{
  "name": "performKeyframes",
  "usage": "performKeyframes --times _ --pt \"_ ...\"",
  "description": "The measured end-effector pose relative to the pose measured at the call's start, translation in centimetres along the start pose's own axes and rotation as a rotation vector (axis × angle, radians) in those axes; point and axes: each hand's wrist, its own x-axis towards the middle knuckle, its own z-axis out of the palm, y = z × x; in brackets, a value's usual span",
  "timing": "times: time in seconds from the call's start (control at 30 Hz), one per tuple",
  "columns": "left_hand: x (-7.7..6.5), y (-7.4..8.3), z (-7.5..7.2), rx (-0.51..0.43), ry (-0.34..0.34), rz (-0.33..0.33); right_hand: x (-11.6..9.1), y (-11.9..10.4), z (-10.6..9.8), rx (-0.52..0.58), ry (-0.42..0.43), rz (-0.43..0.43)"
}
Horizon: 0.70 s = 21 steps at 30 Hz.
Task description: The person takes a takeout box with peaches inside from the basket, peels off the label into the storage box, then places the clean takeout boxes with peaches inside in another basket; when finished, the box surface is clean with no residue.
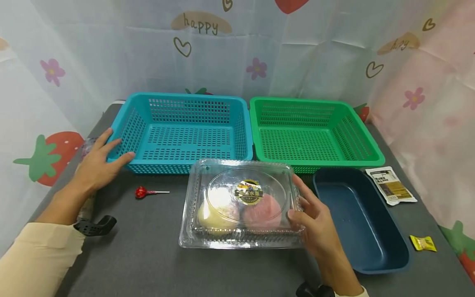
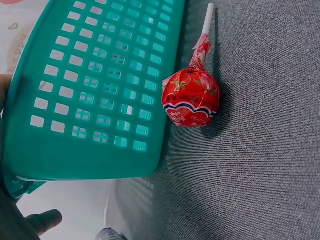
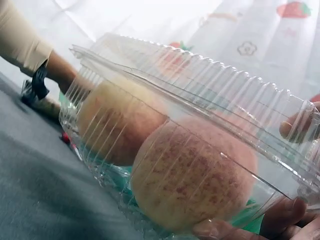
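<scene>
My right hand (image 1: 315, 218) grips the right side of a clear plastic fruit box (image 1: 222, 169), thumb on the lid and fingers at the side. Inside, behind the clear wall, lie two round fruits that look like peaches, one pale yellow (image 3: 120, 122) and one pinkish with speckles (image 3: 195, 170). A round label (image 1: 249, 192) is on the closed lid. My left hand (image 1: 94, 165) rests at the front left corner of the blue basket (image 1: 193, 168), its fingers fairly straight and spread. A red-wrapped lollipop (image 2: 191, 97) lies on the table just in front of that basket.
To the right of the blue basket stands a green basket (image 1: 319, 161). A dark blue basin (image 1: 356, 206) sits in front of it. Further right are a white and brown packet (image 1: 391, 185) and a small yellow wrapped candy (image 1: 423, 243). A printed curtain (image 1: 222, 62) hangs behind.
</scene>
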Motion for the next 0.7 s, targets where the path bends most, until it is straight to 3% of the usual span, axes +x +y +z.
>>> performKeyframes --times 0.33,0.7 --pt "0.1 -0.1 -0.1 -0.007 -0.002 0.013 -0.4 1.9 -0.7 -0.039 0.021 0.015" --pt "0.2 -0.2 0.0 -0.003 -0.002 0.009 -0.1 3.0 -1.2 -0.096 0.078 0.091"
